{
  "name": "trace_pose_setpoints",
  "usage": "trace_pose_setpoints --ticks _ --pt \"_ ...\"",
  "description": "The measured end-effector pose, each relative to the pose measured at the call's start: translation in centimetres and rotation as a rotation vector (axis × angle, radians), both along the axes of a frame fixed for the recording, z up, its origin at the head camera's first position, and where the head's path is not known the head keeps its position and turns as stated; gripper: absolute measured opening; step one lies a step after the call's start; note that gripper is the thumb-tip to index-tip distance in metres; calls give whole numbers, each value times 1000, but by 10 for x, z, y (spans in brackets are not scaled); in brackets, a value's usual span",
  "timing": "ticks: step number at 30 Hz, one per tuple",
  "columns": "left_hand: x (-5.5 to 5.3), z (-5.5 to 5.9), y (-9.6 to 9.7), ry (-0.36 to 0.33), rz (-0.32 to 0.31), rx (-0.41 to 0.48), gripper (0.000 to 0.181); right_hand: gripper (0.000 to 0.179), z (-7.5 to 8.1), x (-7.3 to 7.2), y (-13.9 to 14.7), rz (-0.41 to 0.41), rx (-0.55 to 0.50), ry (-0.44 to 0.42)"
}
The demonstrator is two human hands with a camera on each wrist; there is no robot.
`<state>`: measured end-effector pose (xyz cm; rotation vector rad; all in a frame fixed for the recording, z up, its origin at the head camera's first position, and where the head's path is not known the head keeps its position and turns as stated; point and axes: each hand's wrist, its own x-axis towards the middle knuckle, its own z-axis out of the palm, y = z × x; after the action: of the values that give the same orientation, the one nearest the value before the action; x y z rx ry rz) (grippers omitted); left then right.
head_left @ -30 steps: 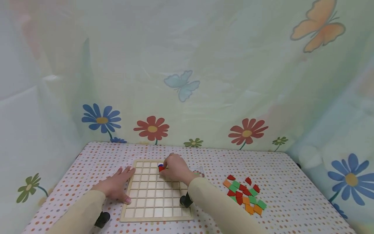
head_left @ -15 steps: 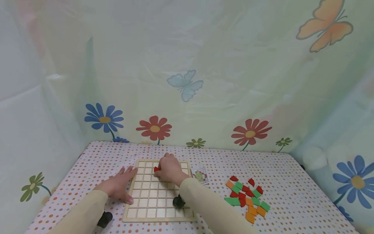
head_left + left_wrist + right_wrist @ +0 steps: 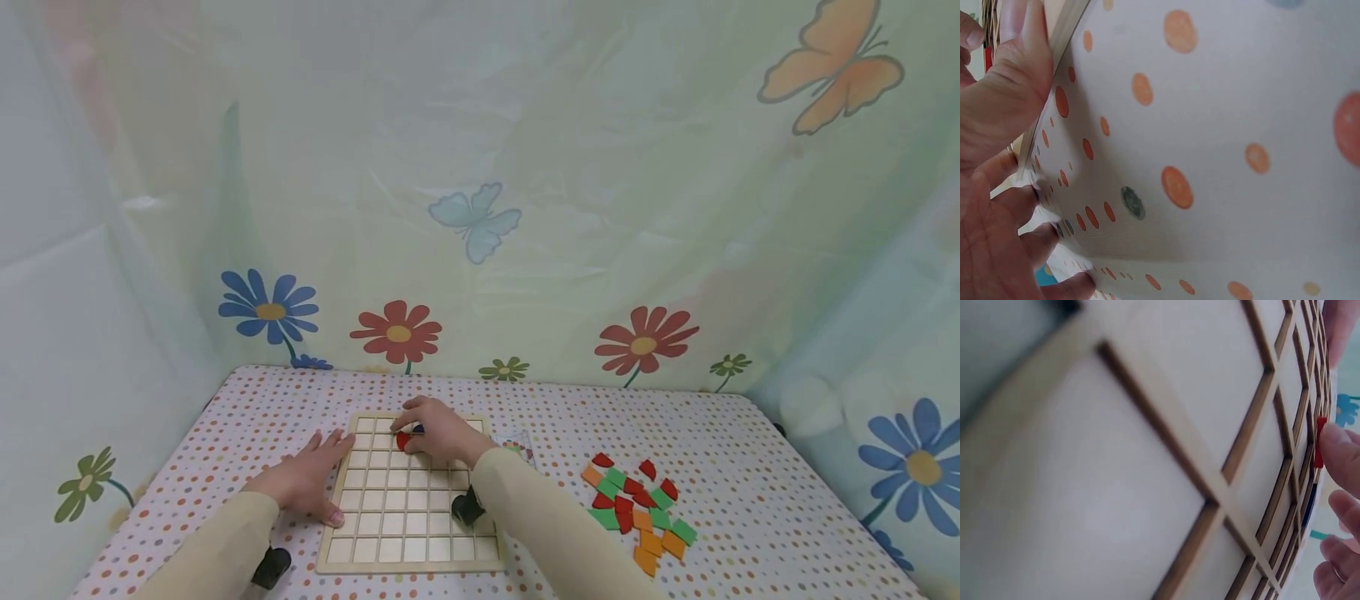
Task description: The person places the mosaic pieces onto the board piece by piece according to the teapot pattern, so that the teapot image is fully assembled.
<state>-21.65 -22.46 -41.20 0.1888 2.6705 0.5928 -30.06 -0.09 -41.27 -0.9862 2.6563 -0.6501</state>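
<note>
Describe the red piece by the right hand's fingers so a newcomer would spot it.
On the dotted table lies a wooden grid board. Towards its far edge, by the thumb of the right hand, is the red piece. Its colour separates it from the blue piece beside it, and its place on the board from the loose red pieces farther right.

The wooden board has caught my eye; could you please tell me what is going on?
At the wooden board, a person's right hand has its thumb on a red piece near the far side, next to a dark blue piece; whether the red one is pinched is unclear. The left hand lies with fingers spread at the board's left edge. Loose red, green and orange pieces lie on the dotted table to the right, and a card lies beside the board.
</note>
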Motion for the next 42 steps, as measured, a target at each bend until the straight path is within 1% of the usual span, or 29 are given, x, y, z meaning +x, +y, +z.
trace_pose_setpoints --ticks 2,6,11,14,18,22,25,31,38,42 --pt "0 0 1 -1 9 -4 116 29 0 -1 1 -11 -13 -25" --pt "0 2 1 -6 19 -6 118 26 0 -2 2 -31 -10 -24" --pt "0 1 1 -14 26 -7 119 23 -2 -2 1 -66 -30 -37" --pt "0 0 1 -15 35 -9 119 19 -4 -3 0 -84 -39 -20" --pt "0 0 1 -4 35 -15 119 14 -7 -4 -3 -109 -55 28" --pt "0 1 1 1 34 -16 119 12 -8 -4 -6 -135 -83 43" --pt "1 2 1 1 30 -11 119 12 -8 -3 -7 -147 -81 40" --pt "2 2 2 2 22 2 118 12 -8 -1 -7 -143 -73 32" --pt "2 3 4 -2 31 -8 118 9 -4 1 -2 -106 -75 22" --pt "2 3 3 -3 31 -7 119 18 -2 0 1 -84 -62 17"
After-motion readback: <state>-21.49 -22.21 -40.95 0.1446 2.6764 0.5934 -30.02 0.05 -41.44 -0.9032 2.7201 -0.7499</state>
